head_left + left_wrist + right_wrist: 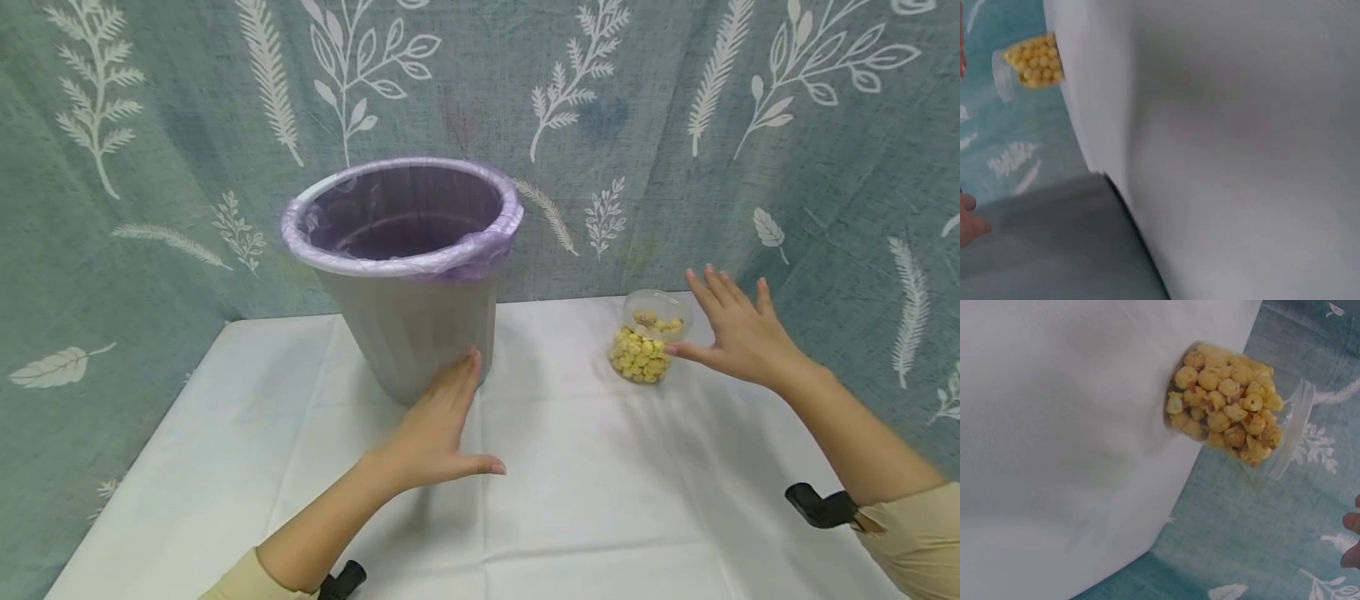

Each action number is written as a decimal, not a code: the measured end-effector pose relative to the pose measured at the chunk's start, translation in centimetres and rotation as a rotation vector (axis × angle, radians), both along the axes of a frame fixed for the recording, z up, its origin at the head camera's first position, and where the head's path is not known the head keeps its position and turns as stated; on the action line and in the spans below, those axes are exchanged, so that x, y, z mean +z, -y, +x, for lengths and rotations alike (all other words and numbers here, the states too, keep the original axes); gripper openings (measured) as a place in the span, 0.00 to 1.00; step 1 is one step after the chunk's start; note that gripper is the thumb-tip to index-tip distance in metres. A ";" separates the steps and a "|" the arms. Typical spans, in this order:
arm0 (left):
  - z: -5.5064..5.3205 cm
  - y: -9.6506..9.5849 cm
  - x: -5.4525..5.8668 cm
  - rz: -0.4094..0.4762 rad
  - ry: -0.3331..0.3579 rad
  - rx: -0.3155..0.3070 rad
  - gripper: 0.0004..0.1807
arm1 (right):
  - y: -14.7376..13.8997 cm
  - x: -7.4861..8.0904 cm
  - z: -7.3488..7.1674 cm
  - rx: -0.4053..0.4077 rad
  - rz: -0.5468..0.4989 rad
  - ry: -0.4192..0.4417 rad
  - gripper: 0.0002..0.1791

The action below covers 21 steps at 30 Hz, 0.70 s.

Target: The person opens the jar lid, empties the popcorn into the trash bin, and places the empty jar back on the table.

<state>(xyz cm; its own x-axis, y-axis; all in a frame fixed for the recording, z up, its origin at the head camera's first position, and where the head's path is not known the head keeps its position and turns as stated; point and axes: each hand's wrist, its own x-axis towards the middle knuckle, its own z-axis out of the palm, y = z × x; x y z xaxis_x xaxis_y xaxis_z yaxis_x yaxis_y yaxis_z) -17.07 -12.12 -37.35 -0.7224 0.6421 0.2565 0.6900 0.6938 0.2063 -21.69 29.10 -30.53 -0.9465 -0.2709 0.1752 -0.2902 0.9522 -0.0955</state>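
A grey trash can [420,333] with a purple plastic bag [480,250] folded over its rim stands on the table, left of centre. My left hand [431,429] hovers in front of its lower wall, fingers straight and thumb spread to the right, holding nothing. To the right, a clear jar of popcorn [640,354] stands upright near the table's back edge; its clear lid appears to be on. Beside it my right hand [738,333] is raised with fingers spread, thumb near the jar. In the right wrist view the popcorn jar [1225,400] is apart from the fingertips [1352,540].
A white cloth covers the table [585,500]. Behind and at both sides hangs a blue-green curtain [465,108] with white leaf prints, close to the table's back edge. The trash can is much taller than the jar.
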 end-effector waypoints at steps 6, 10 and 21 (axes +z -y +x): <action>-0.9 -2.8 0.2 0.087 0.076 0.008 0.71 | -0.1 -0.1 -0.3 0.007 -0.007 0.000 0.60; -2.2 -5.0 0.2 0.159 0.159 0.012 0.71 | -0.3 -0.1 -0.4 -0.003 -0.016 0.007 0.60; -5.2 -10.5 -1.1 0.206 0.279 0.009 0.70 | 0.0 -0.5 -1.9 -0.009 -0.021 0.024 0.59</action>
<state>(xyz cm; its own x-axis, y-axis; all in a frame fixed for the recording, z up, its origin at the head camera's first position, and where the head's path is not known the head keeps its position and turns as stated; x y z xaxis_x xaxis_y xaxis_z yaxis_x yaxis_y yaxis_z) -22.29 -1.61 -38.42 -0.7886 0.5904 0.1720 0.5810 0.6237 0.5229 -23.59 29.14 -31.08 -0.9529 -0.2589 0.1578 -0.2790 0.9524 -0.1226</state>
